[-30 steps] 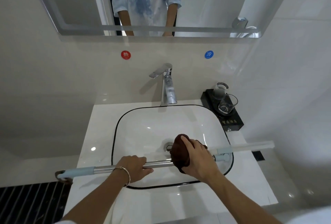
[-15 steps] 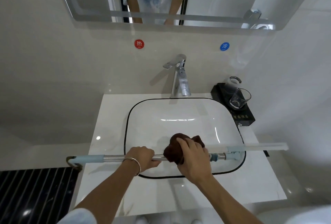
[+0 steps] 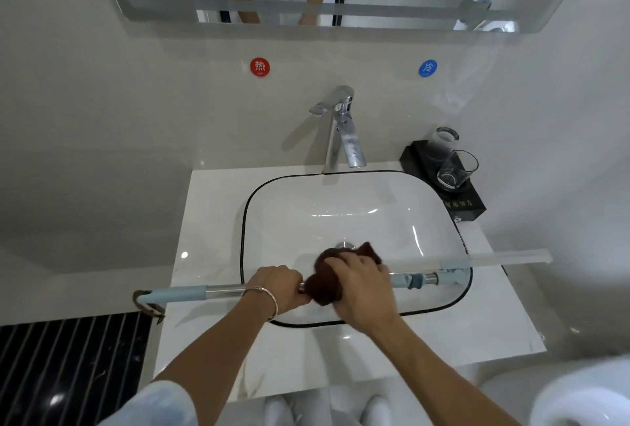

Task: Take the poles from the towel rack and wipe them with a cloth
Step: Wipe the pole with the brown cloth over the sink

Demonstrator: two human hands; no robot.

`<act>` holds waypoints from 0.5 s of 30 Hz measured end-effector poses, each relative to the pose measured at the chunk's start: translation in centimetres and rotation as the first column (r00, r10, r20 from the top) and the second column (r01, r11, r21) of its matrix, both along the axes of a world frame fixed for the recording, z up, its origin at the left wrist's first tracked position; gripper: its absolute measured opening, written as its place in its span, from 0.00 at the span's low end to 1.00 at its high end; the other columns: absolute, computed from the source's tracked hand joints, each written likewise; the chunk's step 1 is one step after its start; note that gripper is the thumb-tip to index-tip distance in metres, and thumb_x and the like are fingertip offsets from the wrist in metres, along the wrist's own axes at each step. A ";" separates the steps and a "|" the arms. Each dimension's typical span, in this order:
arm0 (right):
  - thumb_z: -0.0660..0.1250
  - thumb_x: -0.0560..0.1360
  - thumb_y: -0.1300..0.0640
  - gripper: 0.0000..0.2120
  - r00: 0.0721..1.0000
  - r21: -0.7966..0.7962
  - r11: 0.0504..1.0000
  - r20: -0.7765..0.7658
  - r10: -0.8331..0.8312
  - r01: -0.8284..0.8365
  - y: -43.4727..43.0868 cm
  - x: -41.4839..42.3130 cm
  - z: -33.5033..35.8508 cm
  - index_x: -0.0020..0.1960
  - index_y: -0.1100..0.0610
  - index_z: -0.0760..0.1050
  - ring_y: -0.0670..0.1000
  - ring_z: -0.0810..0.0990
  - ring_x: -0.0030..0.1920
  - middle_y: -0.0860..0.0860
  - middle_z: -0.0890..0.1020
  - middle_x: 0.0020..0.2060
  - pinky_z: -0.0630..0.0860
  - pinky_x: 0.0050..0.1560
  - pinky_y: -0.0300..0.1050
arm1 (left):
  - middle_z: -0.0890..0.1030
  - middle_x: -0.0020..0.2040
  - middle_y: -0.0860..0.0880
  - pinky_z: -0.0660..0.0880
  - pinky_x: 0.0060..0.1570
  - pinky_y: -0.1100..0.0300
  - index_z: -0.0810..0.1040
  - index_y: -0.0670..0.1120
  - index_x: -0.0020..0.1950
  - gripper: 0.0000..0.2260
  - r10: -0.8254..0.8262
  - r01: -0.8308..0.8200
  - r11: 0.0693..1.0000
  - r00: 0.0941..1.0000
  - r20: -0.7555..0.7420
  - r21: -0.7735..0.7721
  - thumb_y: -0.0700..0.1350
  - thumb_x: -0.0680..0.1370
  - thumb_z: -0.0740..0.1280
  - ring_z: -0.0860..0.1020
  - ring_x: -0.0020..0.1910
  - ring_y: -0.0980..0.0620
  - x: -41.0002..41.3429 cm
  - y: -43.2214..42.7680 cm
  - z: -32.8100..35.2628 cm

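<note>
Pole [image 3: 221, 291] sits level across the sink's [image 3: 242, 241] near rim above the glossy white bench [image 3: 204, 221], slick chrome tube with pale-blue plastic ends; left hand [image 3: 279, 284] grip wrapped round bare tube, right hand [image 3: 361, 284] grip clamping soft brown cloth [image 3: 324, 289] round it, so I'd brace left, slide cloth end-to-end while twisting.

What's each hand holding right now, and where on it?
The left hand grips the pole on its bare metal section; the right hand clutches the brown cloth bunched around the pole.

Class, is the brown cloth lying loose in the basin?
No, the right hand grips the cloth around the pole above the sink.
</note>
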State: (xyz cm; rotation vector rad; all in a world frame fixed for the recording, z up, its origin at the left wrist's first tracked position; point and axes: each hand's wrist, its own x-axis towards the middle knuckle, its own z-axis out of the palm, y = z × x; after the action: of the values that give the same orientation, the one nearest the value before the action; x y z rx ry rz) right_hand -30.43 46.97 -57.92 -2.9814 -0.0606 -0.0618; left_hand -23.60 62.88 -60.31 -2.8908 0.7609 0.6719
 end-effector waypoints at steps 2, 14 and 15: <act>0.76 0.51 0.49 0.28 0.995 0.001 0.995 0.019 0.097 -0.097 1.8 -0.2 0.1 0.51 0.44 0.78 0.53 0.81 0.40 0.45 0.82 0.45 0.75 0.36 0.51 | 0.81 0.53 0.46 0.71 0.48 0.56 0.77 0.48 0.54 0.15 -0.017 0.017 1.000 1.000 0.002 0.012 0.56 0.76 0.59 0.78 0.53 0.44 0.0 0.2 -0.1; 0.74 0.52 0.52 0.25 0.999 -0.038 0.999 -0.027 0.031 -0.032 0.6 0.1 0.2 0.49 0.43 0.78 0.55 0.80 0.41 0.45 0.81 0.43 0.73 0.38 0.51 | 0.81 0.51 0.46 0.68 0.44 0.57 0.77 0.48 0.52 0.18 0.003 -0.003 1.000 0.997 0.073 0.006 0.59 0.77 0.57 0.79 0.50 0.44 -0.4 0.1 -0.3; 0.75 0.52 0.51 0.25 0.998 -0.039 0.997 -0.007 0.060 -0.060 1.0 0.1 0.0 0.49 0.43 0.78 0.55 0.81 0.40 0.45 0.81 0.43 0.73 0.37 0.51 | 0.81 0.51 0.46 0.69 0.45 0.57 0.77 0.48 0.52 0.17 0.004 -0.004 1.000 0.998 0.067 0.001 0.58 0.77 0.57 0.79 0.51 0.44 -0.5 0.2 -0.1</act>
State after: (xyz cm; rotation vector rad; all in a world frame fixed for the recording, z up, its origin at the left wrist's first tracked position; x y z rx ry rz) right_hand -30.34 48.01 -57.95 -3.0160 -0.1524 -0.0454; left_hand -24.10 63.04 -60.41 -2.8981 0.7458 0.5723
